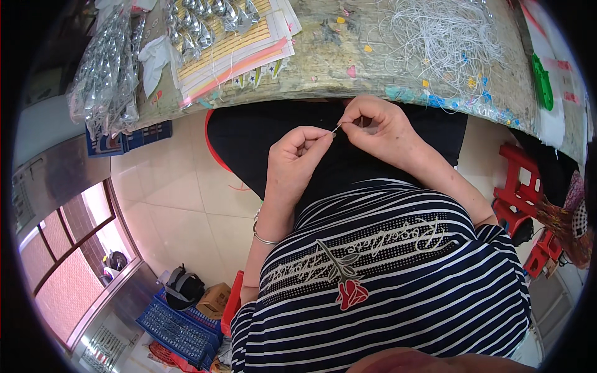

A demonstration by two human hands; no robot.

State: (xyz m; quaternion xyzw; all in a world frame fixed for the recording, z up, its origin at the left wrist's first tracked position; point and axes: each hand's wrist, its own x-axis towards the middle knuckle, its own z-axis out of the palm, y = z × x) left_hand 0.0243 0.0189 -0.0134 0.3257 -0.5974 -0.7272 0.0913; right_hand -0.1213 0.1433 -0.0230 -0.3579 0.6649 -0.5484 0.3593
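My left hand (297, 160) and my right hand (380, 129) meet just off the table's near edge, above my dark-clothed lap. Thumb and forefinger are pinched together on each. Between the two pinches runs a short, thin pale string (337, 128), and a tiny piece shows at the left fingertips, too small to name. A loose heap of fine white string (438, 40) lies on the table beyond my right hand.
The worn table (329, 68) carries stray coloured bits. At its left are plastic-wrapped silvery pieces (109, 81), a white tissue (155, 60) and stacked cards (233, 74) with shiny silver pieces. A green plastic tool (542, 82) lies far right. Blue baskets (180, 329) and red stools (519, 174) stand below.
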